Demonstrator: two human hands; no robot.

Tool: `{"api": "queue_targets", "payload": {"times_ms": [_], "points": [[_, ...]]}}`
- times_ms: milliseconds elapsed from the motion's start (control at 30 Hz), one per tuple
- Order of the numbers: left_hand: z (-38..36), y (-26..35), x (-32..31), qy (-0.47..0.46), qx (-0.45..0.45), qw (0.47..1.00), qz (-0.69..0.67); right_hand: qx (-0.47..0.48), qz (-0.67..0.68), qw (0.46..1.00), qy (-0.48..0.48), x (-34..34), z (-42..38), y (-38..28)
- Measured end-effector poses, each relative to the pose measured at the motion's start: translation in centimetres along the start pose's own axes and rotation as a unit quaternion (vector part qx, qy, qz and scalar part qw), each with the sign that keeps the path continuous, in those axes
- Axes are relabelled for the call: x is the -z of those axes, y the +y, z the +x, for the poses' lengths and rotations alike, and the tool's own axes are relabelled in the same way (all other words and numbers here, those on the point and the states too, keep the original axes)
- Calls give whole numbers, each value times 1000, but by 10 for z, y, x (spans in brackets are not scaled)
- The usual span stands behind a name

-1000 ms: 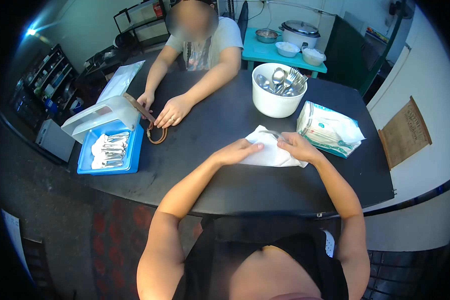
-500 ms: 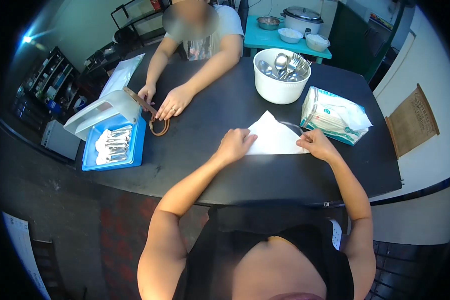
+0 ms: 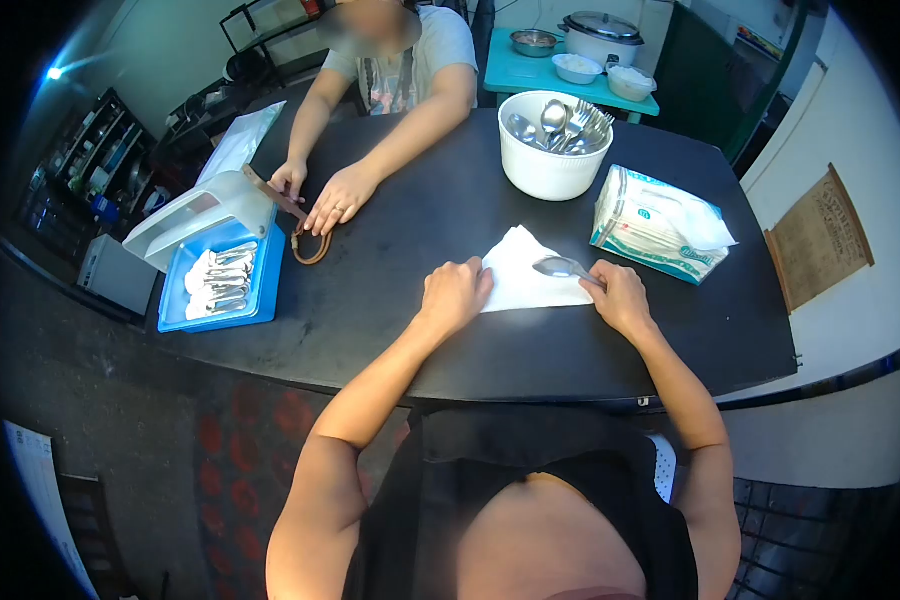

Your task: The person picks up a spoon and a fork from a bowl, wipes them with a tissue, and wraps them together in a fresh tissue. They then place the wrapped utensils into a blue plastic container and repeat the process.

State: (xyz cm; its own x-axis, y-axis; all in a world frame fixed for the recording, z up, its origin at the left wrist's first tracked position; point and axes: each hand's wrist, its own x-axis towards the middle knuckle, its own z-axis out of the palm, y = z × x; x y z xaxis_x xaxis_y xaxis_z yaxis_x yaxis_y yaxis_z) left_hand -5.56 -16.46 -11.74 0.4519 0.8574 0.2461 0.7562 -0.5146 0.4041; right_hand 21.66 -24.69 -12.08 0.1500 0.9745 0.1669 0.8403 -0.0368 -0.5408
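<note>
A white paper napkin [image 3: 523,277] lies spread flat on the black table [image 3: 450,340]. My left hand [image 3: 455,293] presses down on its left corner with fingers curled. My right hand [image 3: 618,297] rests at the napkin's right corner and holds a metal spoon [image 3: 559,267], whose bowl lies over the napkin's right side.
A white bowl [image 3: 545,170] full of spoons and forks stands behind the napkin, a pack of napkins [image 3: 656,225] to its right. At the left is an open blue box [image 3: 220,285] with wrapped cutlery. Another person's hands [image 3: 332,205] hold a brown strap across the table.
The napkin went from bunched between my hands to spread flat. The spoon, hidden under it half a second ago, now lies on top at the right side.
</note>
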Motion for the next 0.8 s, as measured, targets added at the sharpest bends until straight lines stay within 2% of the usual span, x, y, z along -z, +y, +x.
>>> {"api": "queue_targets", "payload": {"times_ms": [200, 300, 367, 400, 467, 500, 567, 600, 633, 700, 767, 800], "points": [[-4, -1, -1, 10, -8, 1000, -12, 3, -15, 1000, -2, 3, 5, -1], [-5, 2, 2, 30, -38, 998, 41, 10, -7, 1000, 17, 0, 8, 3], [-6, 13, 12, -63, 35, 996, 45, -7, 10, 1000, 15, 1, 6, 4], [-5, 13, 9, -66, 30, 996, 44, -3, 3, 1000, 14, 2, 6, 4], [-6, 8, 3, 50, -151, 980, 122, -1, -2, 1000, 12, 4, 4, 5], [-6, 7, 3, 49, -150, 980, 122, -2, -1, 1000, 10, 6, 4, 5], [1, 5, 5, -12, -374, 904, 206, -9, 11, 1000, 6, 10, 3, 6], [6, 2, 0, -60, -378, 905, 189, -5, 5, 1000, -14, 11, 2, 9], [8, 1, -1, -61, -383, 901, 192, -8, 8, 1000, -8, 10, -1, 8], [15, 3, 3, -130, -365, 910, 146, 40, 11, 996, 76, 19, -11, -4], [20, 9, 6, -125, -359, 917, 121, 24, 20, 997, 68, 25, -19, -17], [25, 10, 7, -142, -340, 927, 70, 49, 54, 994, 85, 24, -22, -19]]}}
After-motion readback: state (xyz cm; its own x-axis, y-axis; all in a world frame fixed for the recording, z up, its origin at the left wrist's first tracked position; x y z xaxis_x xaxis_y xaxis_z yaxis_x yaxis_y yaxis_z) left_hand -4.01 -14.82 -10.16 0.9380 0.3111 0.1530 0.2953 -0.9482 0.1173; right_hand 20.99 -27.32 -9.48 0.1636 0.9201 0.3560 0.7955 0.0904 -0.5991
